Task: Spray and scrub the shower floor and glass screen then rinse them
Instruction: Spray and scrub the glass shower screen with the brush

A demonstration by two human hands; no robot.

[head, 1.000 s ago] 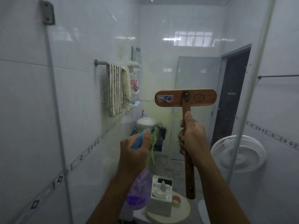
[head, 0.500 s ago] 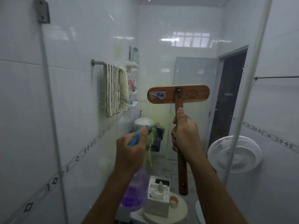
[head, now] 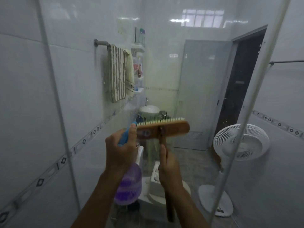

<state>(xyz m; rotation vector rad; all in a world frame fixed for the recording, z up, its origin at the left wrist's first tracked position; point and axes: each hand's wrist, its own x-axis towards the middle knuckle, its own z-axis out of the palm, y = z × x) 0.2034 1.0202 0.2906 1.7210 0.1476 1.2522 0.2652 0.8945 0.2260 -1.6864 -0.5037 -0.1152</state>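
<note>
Gripping a purple spray bottle (head: 129, 185) by its blue trigger head, the left hand (head: 121, 153) wraps closed around the neck, thumb up beside the nozzle, likely so the spray can be aimed at the glass screen (head: 189, 89) directly ahead; the right hand (head: 169, 168) is closed around the wooden handle of a scrubbing brush (head: 162, 129), whose head sits level just right of the nozzle, pale bristles turned up and toward the glass, probably so scrubbing can follow each squirt without swapping tools; greenish streaks run down the screen near the brush, which suggests the cleaner is on the glass and the scrubbing step is under way; the shower floor lies below the frame and cannot be seen; through the glass, a striped towel (head: 118, 73) hangs far left and a white fan (head: 241, 142) stands right; a small sticker on the brush head is too blurred to read, and no brand or writing is legible anywhere.
</note>
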